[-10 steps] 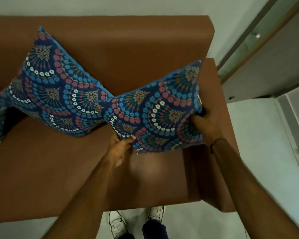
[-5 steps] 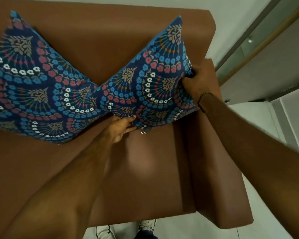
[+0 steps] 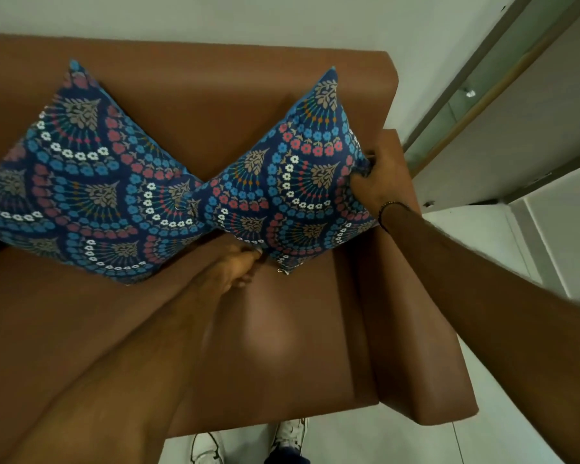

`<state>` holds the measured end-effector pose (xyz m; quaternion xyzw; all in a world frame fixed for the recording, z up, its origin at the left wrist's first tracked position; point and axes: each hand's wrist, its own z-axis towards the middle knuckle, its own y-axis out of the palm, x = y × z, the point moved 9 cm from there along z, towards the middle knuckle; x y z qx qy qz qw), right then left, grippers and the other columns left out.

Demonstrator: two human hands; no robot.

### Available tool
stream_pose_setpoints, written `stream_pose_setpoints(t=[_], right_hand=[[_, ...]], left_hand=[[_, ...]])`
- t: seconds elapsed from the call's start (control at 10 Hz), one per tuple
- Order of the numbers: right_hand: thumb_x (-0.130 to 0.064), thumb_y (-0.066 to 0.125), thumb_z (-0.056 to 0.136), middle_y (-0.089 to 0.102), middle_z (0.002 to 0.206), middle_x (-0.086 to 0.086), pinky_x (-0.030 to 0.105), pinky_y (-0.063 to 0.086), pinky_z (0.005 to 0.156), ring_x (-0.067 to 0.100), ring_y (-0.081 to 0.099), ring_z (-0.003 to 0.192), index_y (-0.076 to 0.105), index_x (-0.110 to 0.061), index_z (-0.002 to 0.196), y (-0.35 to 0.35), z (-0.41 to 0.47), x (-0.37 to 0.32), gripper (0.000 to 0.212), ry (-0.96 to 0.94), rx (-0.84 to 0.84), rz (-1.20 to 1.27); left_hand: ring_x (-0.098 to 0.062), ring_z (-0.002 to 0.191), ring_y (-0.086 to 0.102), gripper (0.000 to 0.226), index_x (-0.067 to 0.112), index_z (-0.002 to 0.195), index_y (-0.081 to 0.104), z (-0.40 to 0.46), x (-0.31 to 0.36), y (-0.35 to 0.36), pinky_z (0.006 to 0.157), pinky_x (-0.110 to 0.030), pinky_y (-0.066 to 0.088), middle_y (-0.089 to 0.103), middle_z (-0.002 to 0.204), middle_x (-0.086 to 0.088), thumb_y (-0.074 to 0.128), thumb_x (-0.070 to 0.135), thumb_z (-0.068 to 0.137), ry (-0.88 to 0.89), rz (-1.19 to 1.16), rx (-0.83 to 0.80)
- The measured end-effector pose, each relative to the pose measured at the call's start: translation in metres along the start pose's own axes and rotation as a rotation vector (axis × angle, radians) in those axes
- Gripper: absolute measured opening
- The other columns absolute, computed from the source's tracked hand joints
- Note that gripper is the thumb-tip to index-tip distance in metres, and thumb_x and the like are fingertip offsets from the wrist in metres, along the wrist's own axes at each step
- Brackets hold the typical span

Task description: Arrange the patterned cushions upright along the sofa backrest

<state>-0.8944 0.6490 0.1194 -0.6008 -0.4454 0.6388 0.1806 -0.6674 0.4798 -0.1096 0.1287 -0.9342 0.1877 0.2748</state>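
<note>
The right-hand patterned cushion (image 3: 288, 182) stood on one corner on the brown sofa (image 3: 282, 346), tilted like a diamond and leaning against the backrest (image 3: 215, 95), close to the armrest (image 3: 416, 313). The right hand (image 3: 375, 182) pinched its right corner, fingers closed on the fabric. The left hand (image 3: 235, 271) was at its lower edge, fingers curled there; whether they gripped I could not tell. A second cushion (image 3: 81, 182) leaned beside it, corners touching.
</note>
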Motion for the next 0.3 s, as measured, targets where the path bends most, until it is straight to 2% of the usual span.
stream_pose_setpoints(t=[0.1,0.2,0.3], right_hand=[[-0.021,0.061,0.097,0.069,0.132,0.016,0.056,0.053,0.106,0.037,0.064,0.122,0.056,-0.005,0.133,-0.016,-0.021,-0.011,0.040,0.016,0.051,0.015],[-0.033,0.062,0.096,0.069,0.127,0.015,0.057,0.046,0.109,0.038,0.063,0.122,0.057,-0.008,0.132,-0.043,-0.055,-0.070,0.044,-0.132,0.167,-0.098],[-0.039,0.061,0.094,0.070,0.124,0.015,0.053,0.042,0.110,0.038,0.062,0.121,0.060,-0.008,0.133,-0.056,-0.075,-0.121,0.049,-0.267,0.214,-0.249]], left_hand=[[-0.026,0.087,0.069,0.021,0.022,0.116,0.055,-0.032,0.009,-0.027,0.069,-0.036,0.060,0.067,0.102,-0.007,0.062,0.035,0.101,0.046,0.203,0.009],[-0.031,0.095,0.073,0.025,0.009,0.109,0.070,-0.094,0.052,-0.106,0.086,-0.048,0.063,0.076,0.107,-0.014,0.063,0.031,0.100,0.255,0.430,0.151],[-0.035,0.109,0.070,0.033,0.008,0.115,0.070,-0.145,0.087,-0.167,0.093,-0.050,0.058,0.074,0.117,-0.015,0.058,0.035,0.101,0.421,0.556,0.371]])
